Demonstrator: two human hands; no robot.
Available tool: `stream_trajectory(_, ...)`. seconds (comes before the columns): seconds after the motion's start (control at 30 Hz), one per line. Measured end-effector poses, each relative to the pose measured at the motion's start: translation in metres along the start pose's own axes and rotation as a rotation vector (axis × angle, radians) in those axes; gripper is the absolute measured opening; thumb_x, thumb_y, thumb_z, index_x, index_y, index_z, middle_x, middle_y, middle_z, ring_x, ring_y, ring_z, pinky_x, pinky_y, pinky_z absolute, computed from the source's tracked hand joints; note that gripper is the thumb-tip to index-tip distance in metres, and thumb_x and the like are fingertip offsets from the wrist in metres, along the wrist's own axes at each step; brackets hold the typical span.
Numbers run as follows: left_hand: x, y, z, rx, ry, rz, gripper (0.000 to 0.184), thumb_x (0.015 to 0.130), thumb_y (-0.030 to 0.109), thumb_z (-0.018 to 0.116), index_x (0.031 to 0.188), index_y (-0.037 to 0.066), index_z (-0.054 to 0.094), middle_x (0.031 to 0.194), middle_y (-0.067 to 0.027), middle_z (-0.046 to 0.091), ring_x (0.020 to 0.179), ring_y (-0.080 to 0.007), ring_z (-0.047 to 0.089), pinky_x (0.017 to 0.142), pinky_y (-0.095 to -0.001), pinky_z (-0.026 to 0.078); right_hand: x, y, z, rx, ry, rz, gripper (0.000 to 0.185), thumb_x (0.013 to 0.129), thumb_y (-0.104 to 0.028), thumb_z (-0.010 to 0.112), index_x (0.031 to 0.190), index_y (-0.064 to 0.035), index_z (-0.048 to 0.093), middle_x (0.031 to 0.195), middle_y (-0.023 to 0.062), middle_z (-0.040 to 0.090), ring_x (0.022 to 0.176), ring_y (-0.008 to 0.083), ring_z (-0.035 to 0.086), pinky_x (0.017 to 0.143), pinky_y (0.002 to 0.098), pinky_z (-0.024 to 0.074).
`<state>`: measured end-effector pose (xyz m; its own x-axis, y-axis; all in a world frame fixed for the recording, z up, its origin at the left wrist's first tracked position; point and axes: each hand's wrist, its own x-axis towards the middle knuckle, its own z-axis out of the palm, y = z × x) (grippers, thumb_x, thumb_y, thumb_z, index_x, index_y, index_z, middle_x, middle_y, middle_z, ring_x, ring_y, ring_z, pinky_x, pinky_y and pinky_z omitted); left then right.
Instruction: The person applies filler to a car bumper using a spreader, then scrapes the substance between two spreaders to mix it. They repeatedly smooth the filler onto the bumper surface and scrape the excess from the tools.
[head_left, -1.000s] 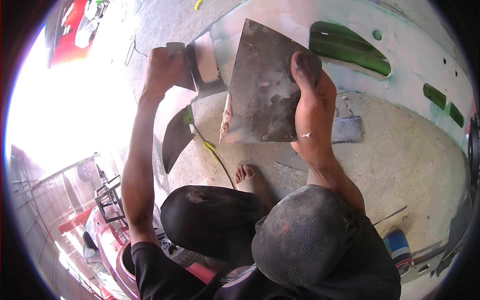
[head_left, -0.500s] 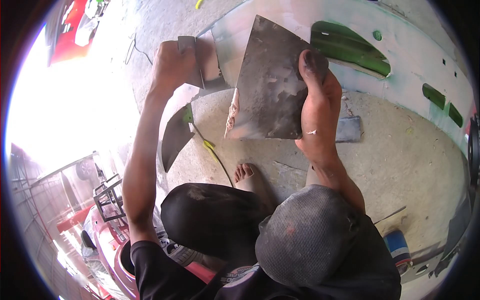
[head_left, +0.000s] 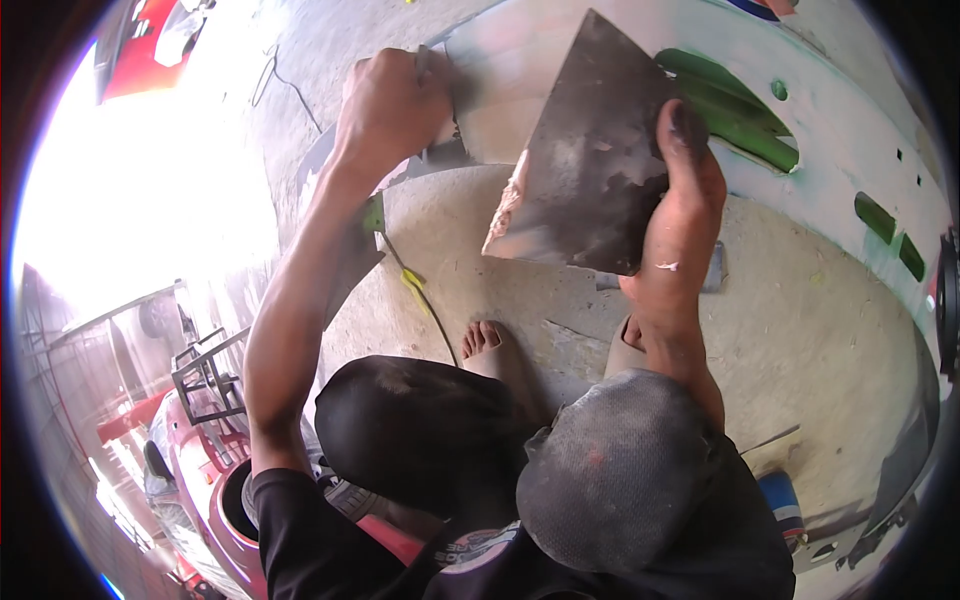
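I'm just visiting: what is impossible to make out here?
All in the head view:
- What the left hand grips: mostly hidden by that hand.
- Most fingers of the right hand: behind the dark plate.
- Pale panel: cut off by the top edge.
- Shirt lettering: too small to read fully.
- Face: under the cap.

Right hand (head_left: 690, 200) has a dark, smeared plate (head_left: 600, 150) tilted up, thumb on its face, with pale paste (head_left: 507, 208) crusted along the left edge. Left hand (head_left: 395, 110) is closed round a small grey scraper (head_left: 427, 66), kinda blurry, over the end of that big whitish panel (head_left: 500, 90). Cable (head_left: 437, 322) with a yellow bit lies on the concrete floor (head_left: 800, 270), near one sandal (head_left: 500, 362).
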<state>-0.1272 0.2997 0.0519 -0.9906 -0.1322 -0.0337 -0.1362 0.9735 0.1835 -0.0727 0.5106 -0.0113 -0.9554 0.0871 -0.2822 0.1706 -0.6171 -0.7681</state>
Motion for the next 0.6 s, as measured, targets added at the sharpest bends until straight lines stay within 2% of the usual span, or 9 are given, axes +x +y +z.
stream_trajectory(0.1, 0.001, -0.007, 0.009, 0.044, -0.003, 0.043, 0.022, 0.085, 0.015, 0.058, 0.092, 0.002, 0.074, 0.072, -0.0218, 0.068, 0.069, -0.0324, 0.070, 0.070, -0.0386, 0.055, 0.000, -0.007, 0.001, -0.015, 0.047, 0.013, 0.054, 0.094, -0.039, 0.065, 0.128, 0.0022, 0.057, 0.117, 0.0089, 0.062, 0.102, 0.0205, 0.063, 0.088, 0.0340, 0.0508)
stream_trajectory(0.2, -0.032, -0.004, 0.002, -0.170, -0.063, 0.236, 0.020, 0.085, 0.010, 0.058, 0.093, 0.002, 0.074, 0.070, -0.0216, 0.067, 0.064, -0.0318, 0.065, 0.065, -0.0385, 0.053, 0.003, -0.008, -0.006, -0.065, 0.033, -0.049, 0.056, 0.095, -0.040, 0.063, 0.131, 0.0015, 0.055, 0.122, 0.0099, 0.059, 0.109, 0.0224, 0.061, 0.093, 0.0356, 0.0494)
stream_trajectory(0.23, -0.046, -0.005, -0.010, -0.198, -0.204, 0.229, 0.015, 0.092, 0.011, 0.064, 0.092, -0.003, 0.071, 0.062, -0.0097, 0.063, 0.049, -0.0129, 0.051, 0.051, -0.0307, 0.041, 0.002, -0.014, -0.006, -0.030, 0.055, -0.002, 0.056, 0.095, -0.040, 0.063, 0.132, 0.0018, 0.054, 0.123, 0.0103, 0.058, 0.111, 0.0229, 0.060, 0.095, 0.0357, 0.0487)
stream_trajectory(0.3, -0.078, -0.039, -0.009, -0.622, -0.370, 0.238, 0.016, 0.094, 0.014, 0.066, 0.095, -0.002, 0.071, 0.064, 0.0004, 0.062, 0.055, -0.0062, 0.046, 0.051, -0.0274, 0.037, 0.002, -0.023, -0.006, -0.034, 0.130, 0.030, 0.059, 0.096, -0.039, 0.062, 0.135, 0.0024, 0.051, 0.128, 0.0114, 0.056, 0.115, 0.0242, 0.058, 0.099, 0.0362, 0.0469)
stream_trajectory(0.33, -0.090, -0.058, -0.016, -0.515, -0.552, 0.103, 0.024, 0.093, 0.022, 0.070, 0.085, 0.000, 0.068, 0.065, -0.0068, 0.062, 0.061, -0.0084, 0.052, 0.056, -0.0310, 0.042, 0.002, -0.027, -0.006, -0.052, 0.156, 0.031, 0.059, 0.096, -0.040, 0.061, 0.136, 0.0024, 0.050, 0.131, 0.0118, 0.055, 0.117, 0.0251, 0.057, 0.100, 0.0369, 0.0464)
stream_trajectory(0.37, -0.100, -0.073, -0.017, -0.586, -0.628, 0.125, 0.021, 0.094, 0.021, 0.069, 0.091, 0.001, 0.071, 0.073, -0.0051, 0.066, 0.065, -0.0089, 0.055, 0.058, -0.0270, 0.043, 0.004, -0.028, -0.004, -0.070, 0.183, 0.013, 0.060, 0.096, -0.040, 0.061, 0.136, 0.0028, 0.050, 0.132, 0.0121, 0.055, 0.118, 0.0256, 0.057, 0.101, 0.0373, 0.0462)
stream_trajectory(0.47, -0.143, -0.120, 0.003, -0.998, -0.392, -0.165, 0.022, 0.094, 0.020, 0.067, 0.102, -0.001, 0.071, 0.087, -0.0043, 0.071, 0.072, -0.0102, 0.063, 0.064, -0.0245, 0.049, 0.003, -0.021, 0.003, -0.089, 0.181, 0.018, 0.059, 0.097, -0.041, 0.061, 0.135, 0.0032, 0.051, 0.132, 0.0119, 0.056, 0.118, 0.0252, 0.057, 0.099, 0.0371, 0.0471)
stream_trajectory(0.57, -0.174, -0.132, 0.010, -1.599, -0.133, -0.512, 0.025, 0.095, 0.017, 0.066, 0.110, -0.002, 0.066, 0.100, -0.0067, 0.071, 0.083, -0.0135, 0.069, 0.072, -0.0267, 0.056, -0.002, -0.005, 0.011, -0.153, 0.111, 0.078, 0.056, 0.098, -0.041, 0.061, 0.132, 0.0029, 0.054, 0.127, 0.0107, 0.059, 0.112, 0.0230, 0.060, 0.096, 0.0354, 0.0491)
stream_trajectory(0.6, -0.181, -0.136, 0.016, -1.654, -0.086, -0.512, 0.026, 0.094, 0.016, 0.065, 0.112, -0.002, 0.065, 0.101, -0.0081, 0.071, 0.084, -0.0142, 0.070, 0.074, -0.0283, 0.057, -0.004, 0.002, 0.013, -0.185, 0.086, 0.100, 0.054, 0.098, -0.040, 0.061, 0.131, 0.0027, 0.055, 0.125, 0.0102, 0.060, 0.110, 0.0222, 0.062, 0.094, 0.0347, 0.0499)
